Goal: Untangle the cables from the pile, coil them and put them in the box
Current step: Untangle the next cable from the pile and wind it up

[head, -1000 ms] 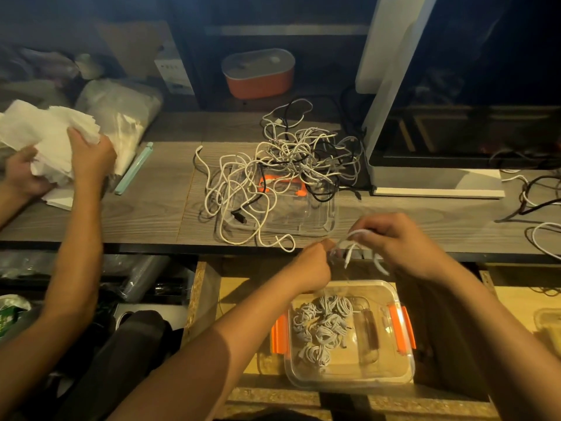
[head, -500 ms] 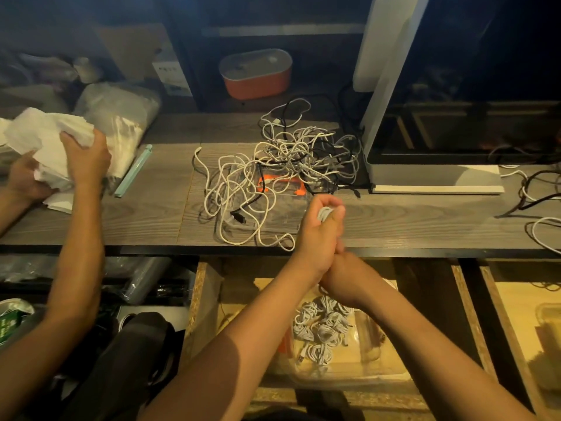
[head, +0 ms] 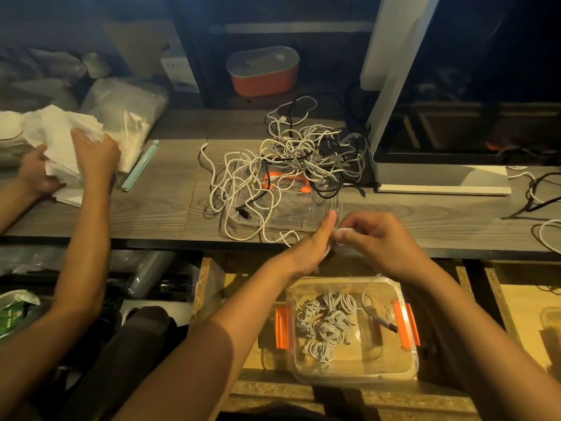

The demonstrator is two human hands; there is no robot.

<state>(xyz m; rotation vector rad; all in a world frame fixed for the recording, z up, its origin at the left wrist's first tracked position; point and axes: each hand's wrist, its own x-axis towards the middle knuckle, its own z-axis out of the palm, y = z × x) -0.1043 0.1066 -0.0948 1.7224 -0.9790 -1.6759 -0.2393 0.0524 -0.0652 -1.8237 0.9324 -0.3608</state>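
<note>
A tangled pile of white and black cables (head: 291,159) lies on the wooden table, partly over a clear lid (head: 303,217) with an orange clip. Below the table edge stands a clear box (head: 408,367) with orange clips, holding several coiled white cables (head: 326,325). Above the box, my left hand (head: 306,250) holds a white cable (head: 344,230) with its fingers pointing up. My right hand (head: 379,241) pinches the same cable right beside it. The cable's loose end (head: 385,324) hangs down into the box, ending in a dark plug.
Another person's hands (head: 94,153) handle white paper (head: 60,129) at the table's left, near a mint-green strip (head: 140,165). A white monitor stand (head: 440,180) sits right of the pile. An orange container (head: 262,72) stands behind. More cables (head: 537,196) lie at the far right.
My right hand came up from under my left hand and now pinches the cable at its right side. The cable's plug end now dangles into the box.
</note>
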